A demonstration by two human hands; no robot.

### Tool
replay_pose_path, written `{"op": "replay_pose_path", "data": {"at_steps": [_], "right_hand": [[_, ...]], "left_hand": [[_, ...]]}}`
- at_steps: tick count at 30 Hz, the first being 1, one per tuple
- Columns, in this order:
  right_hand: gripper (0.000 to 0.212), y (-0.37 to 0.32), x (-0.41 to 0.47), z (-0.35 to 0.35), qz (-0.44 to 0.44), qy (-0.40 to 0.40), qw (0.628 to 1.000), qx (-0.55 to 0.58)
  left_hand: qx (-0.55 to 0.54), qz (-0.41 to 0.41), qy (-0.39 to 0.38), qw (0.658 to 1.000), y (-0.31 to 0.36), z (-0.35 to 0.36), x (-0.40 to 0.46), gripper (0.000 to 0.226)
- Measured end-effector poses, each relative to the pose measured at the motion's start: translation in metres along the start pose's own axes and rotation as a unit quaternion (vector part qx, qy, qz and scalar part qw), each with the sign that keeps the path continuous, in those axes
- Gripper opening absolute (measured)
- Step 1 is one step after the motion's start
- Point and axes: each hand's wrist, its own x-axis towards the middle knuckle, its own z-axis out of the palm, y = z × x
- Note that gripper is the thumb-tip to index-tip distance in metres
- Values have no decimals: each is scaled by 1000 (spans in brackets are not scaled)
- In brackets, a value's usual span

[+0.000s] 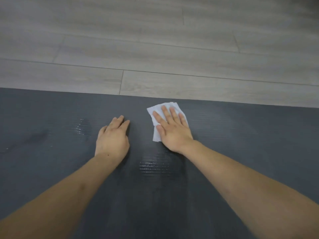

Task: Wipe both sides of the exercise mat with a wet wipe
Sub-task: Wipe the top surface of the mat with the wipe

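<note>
Our flat right hand (172,130) presses the wipe (156,135) on the mat (241,144); our left hand (112,135) rests flat, empty. We judge this side half-wiped; next, sweep on.

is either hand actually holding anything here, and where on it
Nothing is gripped. The right hand presses flat, fingers straight, on the middle of the wet wipe against the mat. The left hand rests on the mat, empty.

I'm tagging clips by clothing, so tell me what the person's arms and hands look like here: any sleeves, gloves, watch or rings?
Both forearms are bare right down to the frame's bottom edge, with no sleeves in view. The left hand and the right hand wear no gloves, and no watch, bracelet or ring shows on either wrist or on the visible fingers.
</note>
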Motion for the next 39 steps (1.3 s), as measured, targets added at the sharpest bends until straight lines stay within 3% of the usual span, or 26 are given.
{"op": "replay_pose_path", "data": {"at_steps": [3,6,8,11,14,16,19,22,24,27,30,32,36,39], "right_hand": [[55,62,-25,-9,123,15,992,20],[56,58,-9,-9,227,16,973,41],[57,12,16,-5,198,18,979,36],[57,-61,29,5,52,13,998,32],[55,-43,-2,7,9,7,1000,17],[55,15,-38,8,64,22,998,10],[56,100,-92,0,219,25,975,38],[57,101,-88,2,299,25,952,59],[57,49,-63,8,257,27,965,49],[58,-47,-38,25,89,35,995,39],[57,-51,-52,27,25,22,999,26],[57,2,-79,27,71,39,997,21],[58,114,-143,16,259,49,963,55],[58,106,-130,18,323,41,942,78]], "left_hand": [[94,6,-62,994,-21,1,-2,55],[131,29,-104,986,-24,0,8,58],[142,32,-117,982,-22,-1,11,58],[143,18,-144,979,-21,-8,10,58],[143,14,-157,977,-19,-14,10,57],[140,8,-166,976,-17,-18,11,57],[121,-12,-174,977,-11,-16,9,61],[115,-22,-175,978,-5,-11,6,63],[114,-24,-177,977,-3,-11,7,64],[126,-26,-173,976,-4,-11,9,63],[134,-29,-156,978,-2,-10,9,60],[123,-33,-122,984,0,-9,5,57],[48,-42,-12,998,13,-3,-20,43],[33,-29,23,999,23,4,-35,41]]}}
